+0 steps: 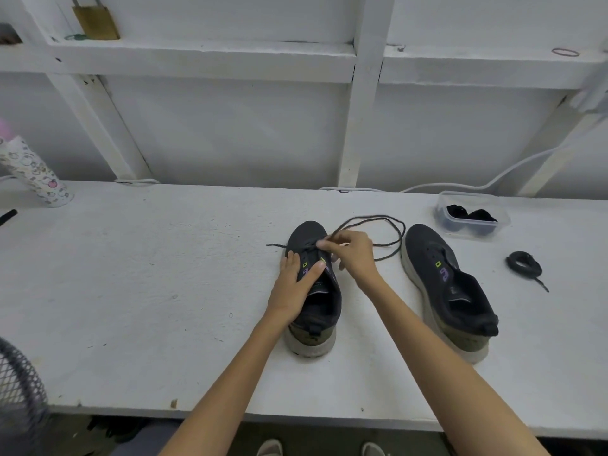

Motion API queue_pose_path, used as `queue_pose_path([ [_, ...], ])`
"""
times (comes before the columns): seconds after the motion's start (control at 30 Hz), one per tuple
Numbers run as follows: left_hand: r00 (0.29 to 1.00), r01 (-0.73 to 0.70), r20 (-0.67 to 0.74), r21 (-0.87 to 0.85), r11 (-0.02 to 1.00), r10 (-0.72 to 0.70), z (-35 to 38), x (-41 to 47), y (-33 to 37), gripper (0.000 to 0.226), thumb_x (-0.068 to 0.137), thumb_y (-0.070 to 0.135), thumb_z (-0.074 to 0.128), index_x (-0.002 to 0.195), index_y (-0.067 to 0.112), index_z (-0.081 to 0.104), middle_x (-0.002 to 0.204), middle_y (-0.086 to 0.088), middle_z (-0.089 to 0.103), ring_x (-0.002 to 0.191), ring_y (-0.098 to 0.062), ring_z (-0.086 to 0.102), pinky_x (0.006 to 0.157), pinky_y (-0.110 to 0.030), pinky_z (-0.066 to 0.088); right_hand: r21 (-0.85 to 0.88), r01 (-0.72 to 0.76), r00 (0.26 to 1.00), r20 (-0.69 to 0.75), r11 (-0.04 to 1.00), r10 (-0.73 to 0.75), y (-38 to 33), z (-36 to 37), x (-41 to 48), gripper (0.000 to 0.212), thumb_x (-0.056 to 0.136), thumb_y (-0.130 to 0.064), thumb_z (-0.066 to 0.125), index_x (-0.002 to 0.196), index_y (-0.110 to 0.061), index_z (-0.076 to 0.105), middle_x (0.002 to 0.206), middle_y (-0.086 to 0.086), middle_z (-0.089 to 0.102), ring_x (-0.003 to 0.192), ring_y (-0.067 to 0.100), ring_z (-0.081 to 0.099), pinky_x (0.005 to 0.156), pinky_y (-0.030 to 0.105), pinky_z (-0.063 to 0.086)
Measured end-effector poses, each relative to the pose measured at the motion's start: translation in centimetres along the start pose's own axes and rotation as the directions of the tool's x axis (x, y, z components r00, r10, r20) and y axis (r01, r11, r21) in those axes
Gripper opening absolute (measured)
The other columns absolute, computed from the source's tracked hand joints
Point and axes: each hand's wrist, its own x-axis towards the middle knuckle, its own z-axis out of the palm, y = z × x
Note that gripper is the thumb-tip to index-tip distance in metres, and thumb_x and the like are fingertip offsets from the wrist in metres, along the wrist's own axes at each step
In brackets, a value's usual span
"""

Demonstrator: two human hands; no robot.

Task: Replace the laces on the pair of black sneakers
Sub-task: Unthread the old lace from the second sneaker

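Both my arms reach in over the near edge of the desk [148, 274], and my two hands meet on one black sneaker [312, 337]. It stands about in the middle of the desk. Its heel is toward me and its toe points at the far edge, so its long way runs straight away from me.

My left hand [296, 278] lies flat on the side of the black sneaker, next to the lace holes. Its fingers are straight and press down, I think to stop the shoe from sliding. My right hand [353, 255] is just past it, over the front holes, and its fingertips pinch the dark lace [388, 222]. That hand is the one nearer the lace, so I think it does the pulling.

One short end of the lace pokes out to the left of the toe. The long part makes a big loop on the desk to the right, between the two shoes. The lace seems to sit only in the front holes. I cannot tell if it is going in or coming out.

Just right of the loop stands the other sneaker [437, 258], heel toward me too, with no lace in it. Farther right lies a coiled lace [523, 263]. Behind that, near the far edge, is a clear plastic box [470, 199] with dark things inside. A white cable [460, 185] runs along the far edge, and a patterned bottle [33, 172] stands at the far left corner.
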Motion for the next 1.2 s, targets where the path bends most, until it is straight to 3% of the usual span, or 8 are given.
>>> queue_pose_path([
  [0.1, 1.000, -0.003, 0.008, 0.004, 1.000, 0.003, 0.0, -0.1, 0.0, 0.081, 0.093, 0.057, 0.048, 0.156, 0.019, 0.013, 0.163, 0.007, 0.006, 0.150, -0.008, 0.003, 0.122, -0.036, 0.009, -0.021, 0.056, 0.995, -0.079, 0.998, -0.057, -0.3, -0.3, 0.6, 0.013, 0.081, -0.018, 0.076, 0.070, -0.013, 0.071, 0.064, 0.005, 0.068, 0.050, 0.012, 0.059, 0.050, 0.029, 0.046],
  [0.27, 1.000, 0.002, 0.015, 0.000, 1.000, -0.002, 0.0, 0.1, -0.3, 0.082, 0.092, 0.057, 0.049, 0.156, 0.019, 0.013, 0.163, 0.009, 0.006, 0.150, -0.007, 0.003, 0.122, -0.036, 0.009, 0.353, 0.097, 0.913, -0.403, 0.931, 0.057, -1.6, -2.0, 1.7, 0.012, 0.089, -0.015, 0.069, 0.081, -0.008, 0.065, 0.072, 0.002, 0.063, 0.050, 0.013, 0.056, 0.045, 0.025, 0.044],
  [0.43, 1.000, -0.009, 0.013, 0.014, 1.000, 0.009, 0.0, 0.1, -0.3, 0.080, 0.094, 0.057, 0.048, 0.156, 0.020, 0.013, 0.163, 0.007, 0.006, 0.150, -0.007, 0.003, 0.122, -0.036, 0.008, 0.083, -0.005, 1.000, -0.024, 0.997, 0.007, 0.3, 0.1, -0.1, 0.014, 0.081, -0.024, 0.079, 0.078, -0.014, 0.070, 0.081, 0.005, 0.072, 0.052, 0.010, 0.060, 0.043, 0.026, 0.045],
  [0.53, 1.000, -0.008, 0.014, -0.001, 1.000, 0.008, 0.0, 0.2, -0.4, 0.081, 0.093, 0.057, 0.048, 0.156, 0.020, 0.013, 0.163, 0.007, 0.006, 0.150, -0.007, 0.003, 0.123, -0.037, 0.008, 0.039, 0.050, 0.997, -0.067, 0.998, -0.047, 0.1, 0.3, 0.2, 0.017, 0.086, -0.016, 0.071, 0.071, -0.015, 0.065, 0.077, 0.010, 0.072, 0.056, 0.016, 0.063, 0.047, 0.029, 0.048],
  [0.73, 1.000, -0.005, 0.008, -0.018, 1.000, 0.005, 0.1, 0.6, -0.9, 0.081, 0.093, 0.059, 0.047, 0.156, 0.019, 0.016, 0.163, 0.009, 0.009, 0.150, -0.008, 0.005, 0.122, -0.038, 0.009, 0.306, -0.002, 0.943, -0.317, 0.952, 0.104, -0.8, -1.0, 0.5, 0.016, 0.097, -0.024, 0.059, 0.083, -0.015, 0.056, 0.075, 0.007, 0.069, 0.054, 0.022, 0.062, 0.045, 0.030, 0.048],
  [0.87, 0.990, -0.059, -0.125, 0.035, 0.998, 0.063, -0.9, 1.6, -1.0, 0.077, 0.086, 0.077, 0.037, 0.128, 0.016, 0.056, 0.138, -0.005, 0.054, 0.129, -0.025, 0.048, 0.109, -0.049, 0.038, 0.185, -0.172, 0.972, -0.130, 0.968, 0.198, 0.7, -0.2, -1.4, 0.049, 0.089, -0.050, 0.065, 0.078, -0.003, 0.063, 0.076, 0.008, 0.072, 0.061, 0.027, 0.070, 0.064, 0.045, 0.061],
  [1.03, 0.932, -0.146, -0.272, 0.320, 0.936, 0.239, -2.4, 2.9, -1.1, 0.028, 0.094, 0.033, 0.060, 0.120, 0.029, 0.067, 0.113, 0.005, 0.067, 0.102, -0.015, 0.062, 0.087, -0.035, 0.051, 0.249, -0.134, 0.990, -0.004, 0.959, 0.139, 2.0, 2.9, -3.5, 0.053, 0.079, -0.058, 0.069, 0.119, -0.023, 0.065, 0.114, -0.005, 0.068, 0.106, 0.013, 0.064, 0.097, 0.042, 0.052],
  [1.2, 0.882, -0.233, -0.209, 0.587, 0.775, 0.423, -3.1, 4.3, -0.5, 0.014, 0.091, 0.033, 0.062, 0.096, 0.026, 0.073, 0.093, 0.008, 0.072, 0.086, -0.015, 0.066, 0.073, -0.034, 0.052, 0.277, -0.159, 0.979, 0.167, 0.948, 0.116, 2.6, 3.4, -3.9, 0.075, 0.072, -0.051, 0.063, 0.143, -0.030, 0.047, 0.142, -0.005, 0.052, 0.127, 0.014, 0.052, 0.109, 0.043, 0.043],
])
